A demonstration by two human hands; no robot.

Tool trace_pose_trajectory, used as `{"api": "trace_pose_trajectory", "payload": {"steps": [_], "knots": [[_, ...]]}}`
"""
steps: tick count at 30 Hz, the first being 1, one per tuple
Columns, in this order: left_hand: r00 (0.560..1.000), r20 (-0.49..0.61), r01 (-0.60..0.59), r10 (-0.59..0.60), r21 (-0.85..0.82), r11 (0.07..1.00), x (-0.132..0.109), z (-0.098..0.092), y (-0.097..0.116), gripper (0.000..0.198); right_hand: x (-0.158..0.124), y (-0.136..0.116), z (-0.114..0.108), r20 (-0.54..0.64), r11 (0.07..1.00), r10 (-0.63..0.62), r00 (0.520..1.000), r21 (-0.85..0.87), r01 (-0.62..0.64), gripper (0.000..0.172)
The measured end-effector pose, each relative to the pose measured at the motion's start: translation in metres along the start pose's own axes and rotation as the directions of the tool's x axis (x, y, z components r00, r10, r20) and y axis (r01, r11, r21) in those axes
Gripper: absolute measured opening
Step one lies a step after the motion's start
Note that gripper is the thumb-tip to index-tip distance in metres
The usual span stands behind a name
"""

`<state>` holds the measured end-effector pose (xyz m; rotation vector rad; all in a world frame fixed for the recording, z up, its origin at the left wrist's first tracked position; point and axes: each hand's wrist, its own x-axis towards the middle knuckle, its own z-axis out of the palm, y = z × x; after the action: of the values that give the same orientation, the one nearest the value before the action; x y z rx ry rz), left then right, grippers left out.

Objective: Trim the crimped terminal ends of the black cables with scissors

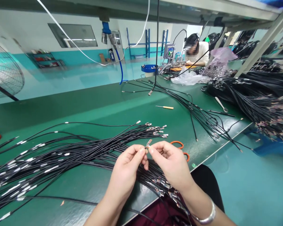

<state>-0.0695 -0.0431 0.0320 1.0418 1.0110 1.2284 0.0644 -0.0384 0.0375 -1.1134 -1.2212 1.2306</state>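
Note:
Both hands meet in front of me over the bench. My left hand (128, 168) pinches a black cable end between thumb and fingertips. Against it, my right hand (173, 164) pinches the small metal-tipped connector (149, 143) on that end; the fingers hide most of its detail. Just beyond them lies a bundle of black cables (108, 138) with silvery connectors (163, 135) at the tips and white labels along their length. More cable ends (159, 182) with metal fittings hang by my right wrist at the bench edge. Orange-handled scissors (178, 143) are partly hidden behind my right hand.
On the green bench (85, 106) lie an awl with a yellow handle (167, 107), a spoon-like tool (221, 104) and loose black cables (193, 106). Thick cable bundles (254, 97) pile up at right. A dark hose (157, 47) hangs overhead. A co-worker (198, 51) sits beyond the bench.

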Motion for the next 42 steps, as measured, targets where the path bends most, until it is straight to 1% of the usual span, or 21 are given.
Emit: {"api": "trace_pose_trajectory", "payload": {"steps": [8,14,21,24,26,28,36,42], "knots": [[0.997,0.026,0.074,-0.071,-0.144,0.987,0.002,0.002,0.008,0.021,0.005,-0.004,0.003,0.03,0.999,-0.029,0.999,0.019,0.028,0.013],[0.994,0.072,0.095,-0.083,-0.18,0.979,0.001,0.003,0.011,0.025,0.006,-0.008,0.004,0.049,0.998,-0.032,0.998,0.048,0.03,0.013],[0.988,0.137,0.103,-0.076,-0.204,0.974,0.0,0.0,0.01,0.027,0.007,-0.01,0.003,0.159,0.986,-0.011,0.987,0.166,-0.016,0.016],[0.984,0.16,0.109,-0.075,-0.214,0.971,0.0,-0.001,0.011,0.029,0.009,-0.006,0.003,0.134,0.992,-0.037,0.99,0.126,0.02,0.016],[0.981,0.179,0.121,-0.081,-0.225,0.967,0.0,-0.001,0.013,0.03,0.01,-0.004,0.002,0.111,0.994,-0.067,0.992,0.089,0.058,0.015],[0.976,0.197,0.137,-0.089,-0.241,0.961,0.001,-0.002,0.014,0.03,0.011,-0.004,0.001,0.123,0.994,-0.081,0.989,0.087,0.07,0.014],[0.94,0.327,0.193,-0.098,-0.272,0.943,0.004,-0.009,0.013,0.038,0.015,-0.006,-0.002,0.198,0.992,-0.08,0.977,0.116,0.057,0.009],[0.931,0.352,0.216,-0.098,-0.314,0.925,0.006,-0.009,0.013,0.04,0.02,-0.003,-0.003,0.252,0.979,-0.073,0.965,0.205,0.02,0.007]]}}
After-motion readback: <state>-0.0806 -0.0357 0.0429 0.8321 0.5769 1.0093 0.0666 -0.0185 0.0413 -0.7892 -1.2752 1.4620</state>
